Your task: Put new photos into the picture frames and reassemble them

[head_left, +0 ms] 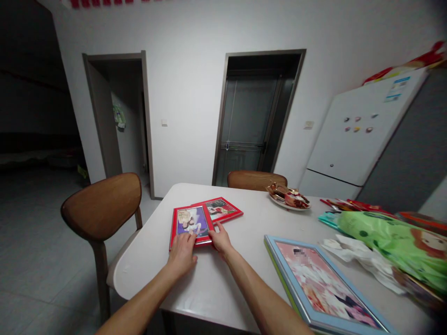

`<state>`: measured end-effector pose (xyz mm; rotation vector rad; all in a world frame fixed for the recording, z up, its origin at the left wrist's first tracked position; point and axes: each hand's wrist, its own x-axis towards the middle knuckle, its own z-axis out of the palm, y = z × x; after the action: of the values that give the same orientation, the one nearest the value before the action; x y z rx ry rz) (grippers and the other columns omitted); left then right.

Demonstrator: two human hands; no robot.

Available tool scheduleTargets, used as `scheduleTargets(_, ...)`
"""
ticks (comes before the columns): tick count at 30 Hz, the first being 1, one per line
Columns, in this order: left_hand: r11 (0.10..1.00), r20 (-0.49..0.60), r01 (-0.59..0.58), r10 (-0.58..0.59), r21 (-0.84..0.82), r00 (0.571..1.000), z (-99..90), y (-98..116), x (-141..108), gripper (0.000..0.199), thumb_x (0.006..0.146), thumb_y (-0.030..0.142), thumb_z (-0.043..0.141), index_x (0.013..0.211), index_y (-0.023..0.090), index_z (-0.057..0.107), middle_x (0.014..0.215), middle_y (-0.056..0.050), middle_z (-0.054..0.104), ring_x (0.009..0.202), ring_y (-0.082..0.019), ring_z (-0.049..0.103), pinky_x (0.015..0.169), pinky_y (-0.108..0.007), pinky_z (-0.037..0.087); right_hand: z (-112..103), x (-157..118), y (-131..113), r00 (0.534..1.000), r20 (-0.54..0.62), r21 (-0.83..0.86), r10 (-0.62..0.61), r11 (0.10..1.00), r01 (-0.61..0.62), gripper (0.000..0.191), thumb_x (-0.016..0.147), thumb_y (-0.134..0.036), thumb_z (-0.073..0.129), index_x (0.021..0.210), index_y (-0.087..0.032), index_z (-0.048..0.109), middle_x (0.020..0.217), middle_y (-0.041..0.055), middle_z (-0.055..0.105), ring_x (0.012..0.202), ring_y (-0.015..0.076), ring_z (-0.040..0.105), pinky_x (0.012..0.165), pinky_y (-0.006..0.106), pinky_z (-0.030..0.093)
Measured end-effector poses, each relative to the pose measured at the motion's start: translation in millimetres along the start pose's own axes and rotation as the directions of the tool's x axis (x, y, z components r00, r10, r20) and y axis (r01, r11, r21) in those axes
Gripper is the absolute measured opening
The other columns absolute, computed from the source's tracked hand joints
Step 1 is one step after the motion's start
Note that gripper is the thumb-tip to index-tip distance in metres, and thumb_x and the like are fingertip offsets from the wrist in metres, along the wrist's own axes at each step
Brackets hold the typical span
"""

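Note:
A red picture frame with a purple photo [192, 221] rests on the white table, partly over a second red frame [223, 210] that lies at an angle behind it. My left hand [182, 253] is on the near left edge of the front frame, fingers bent over its border. At the near right corner, my right hand [220, 239] grips the same frame between thumb and fingers. A larger light-blue picture frame [316, 279] lies to the right of my right arm, with a green-edged item under it.
The white table [244, 242] bears a plate of wrapped items [289, 197] at the back, crumpled tissues [363, 260] and a green bag [394, 237] on the right. Wooden chairs stand left [104, 204] and behind [257, 179]. A white fridge [352, 135] is at right.

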<state>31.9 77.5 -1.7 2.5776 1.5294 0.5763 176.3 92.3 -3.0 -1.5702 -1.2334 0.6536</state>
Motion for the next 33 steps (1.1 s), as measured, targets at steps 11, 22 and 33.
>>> scheduleTargets(11, 0.944, -0.346, -0.289, 0.328, 0.161, 0.879, -108.9, 2.0, -40.8, 0.025, 0.081, 0.018, 0.036, 0.1, 0.02, 0.053, 0.095, -0.005, 0.06, 0.088, -0.019, 0.052, 0.077, -0.033, 0.039, -72.5, -61.6, -50.1, 0.938, 0.186, 0.166, -0.294, 0.95, 0.265, 0.037, 0.064, -0.039, 0.056, 0.095, -0.019, 0.057, 0.078, 0.0027, 0.056, 0.067, 0.013, 0.05, 0.062, 0.026, 0.042)
scheduleTargets(22, 0.954, -0.485, -0.225, 0.103, -0.2, 0.868, -121.5, 11.7, -17.5, 0.037, 0.071, 0.012, 0.049, 0.108, 0.017, 0.046, 0.106, -0.004, 0.052, 0.101, -0.015, 0.046, 0.092, -0.033, 0.033, -71.4, -73.3, -45.0, 0.984, 0.081, 0.381, -0.156, 0.917, 0.114, 0.038, 0.074, -0.043, 0.042, 0.098, -0.015, 0.052, 0.085, 0.0068, 0.063, 0.074, 0.0194, 0.057, 0.063, 0.028, 0.044)
scheduleTargets(33, 0.869, -0.065, 0.031, -0.072, -0.493, 0.995, 1.8, -2.8, -69.2, 0.053, 0.064, 0.013, 0.048, 0.116, 0.012, 0.041, 0.124, -0.01, 0.04, 0.115, -0.019, 0.035, 0.099, -0.032, 0.024, -55.9, -57.2, 25.0, 0.999, -0.025, -0.254, 0.024, 0.967, -0.03, 0.033, 0.071, -0.031, 0.039, 0.088, -0.012, 0.059, 0.081, 0.0079, 0.065, 0.071, 0.0184, 0.059, 0.061, 0.023, 0.041)
